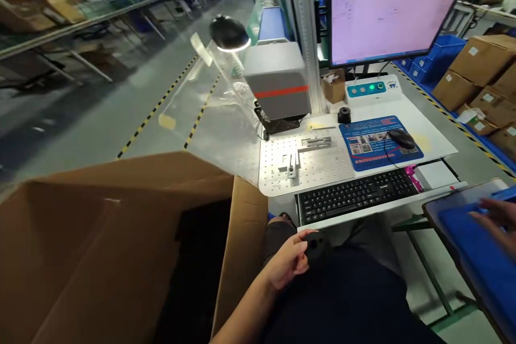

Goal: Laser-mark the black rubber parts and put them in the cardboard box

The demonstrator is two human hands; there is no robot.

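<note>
My left hand (pixel 289 259) is closed on a small flat black part with holes (pixel 316 247), held just above my lap. Its exact kind is not clear against the dark clothing. At the right edge of the view my right hand (pixel 499 221) hangs over a blue tray (pixel 470 236), fingers apart and somewhat blurred; nothing shows in it. In front stands a white work table with a perforated metal plate (pixel 322 166), which carries small metal fixture blocks (pixel 292 165). Above the plate is a grey machine head with an orange stripe (pixel 278 80).
A large open cardboard box (pixel 245 236) stands at my left, with dark contents inside. The keyboard (pixel 358 193) sits on a pull-out shelf, below a mouse (pixel 401 138) on a blue mat (pixel 363 142). A monitor (pixel 395 11) and a lit lamp (pixel 229 33) rise behind.
</note>
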